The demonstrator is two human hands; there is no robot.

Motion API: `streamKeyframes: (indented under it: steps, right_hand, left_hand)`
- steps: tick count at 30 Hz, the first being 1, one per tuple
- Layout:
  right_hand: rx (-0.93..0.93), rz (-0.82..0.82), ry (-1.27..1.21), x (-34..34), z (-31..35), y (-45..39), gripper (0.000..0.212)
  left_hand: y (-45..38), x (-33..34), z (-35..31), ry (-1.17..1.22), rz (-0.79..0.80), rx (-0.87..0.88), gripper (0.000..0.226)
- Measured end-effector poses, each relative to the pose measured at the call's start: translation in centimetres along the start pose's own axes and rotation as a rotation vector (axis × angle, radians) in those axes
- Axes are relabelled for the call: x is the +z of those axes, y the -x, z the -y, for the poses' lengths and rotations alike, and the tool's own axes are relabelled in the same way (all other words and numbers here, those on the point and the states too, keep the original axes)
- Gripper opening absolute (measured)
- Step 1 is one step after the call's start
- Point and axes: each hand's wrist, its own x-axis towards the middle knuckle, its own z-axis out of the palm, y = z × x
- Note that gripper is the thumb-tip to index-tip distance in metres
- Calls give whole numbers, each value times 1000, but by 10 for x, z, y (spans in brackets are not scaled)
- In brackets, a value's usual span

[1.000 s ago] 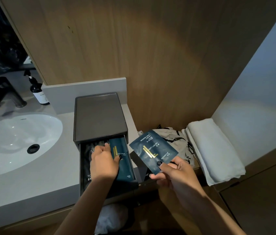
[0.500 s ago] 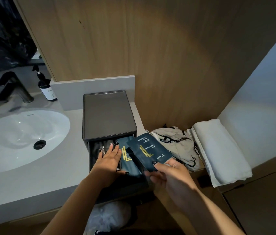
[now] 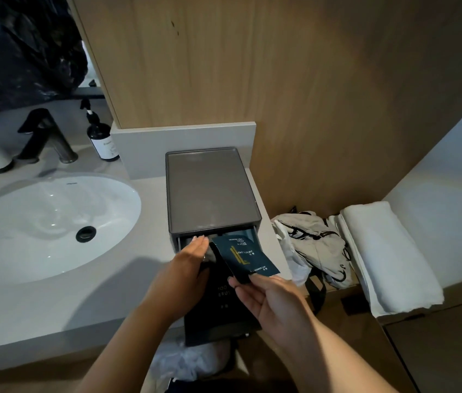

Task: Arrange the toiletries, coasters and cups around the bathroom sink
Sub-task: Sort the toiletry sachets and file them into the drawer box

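Toiletry packet, dark blue, gold logo, marked shower cap: your right hand pinches its lower corner between thumb and fingers. 0.5 s ago it overlapped the drawer's right side; now it tilts into the open drawer of the grey box. Your left hand, fingers straight, has shifted left, uncovering a toothbrush pack. Judgement: 1 packet nearly filed; coasters, cups not in view.
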Motion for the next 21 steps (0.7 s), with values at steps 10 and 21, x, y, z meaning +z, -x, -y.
streamKeyframes:
  steps: [10,21]
  right_hand:
    - [-51,-175,-64,27,-19,-51,16]
    - [-140,-342,-60,52,-13,-83,48]
  left_hand:
    - [-12,-24,29,-179,-172,116,47]
    - [-33,-14,35,-252,34,63,62]
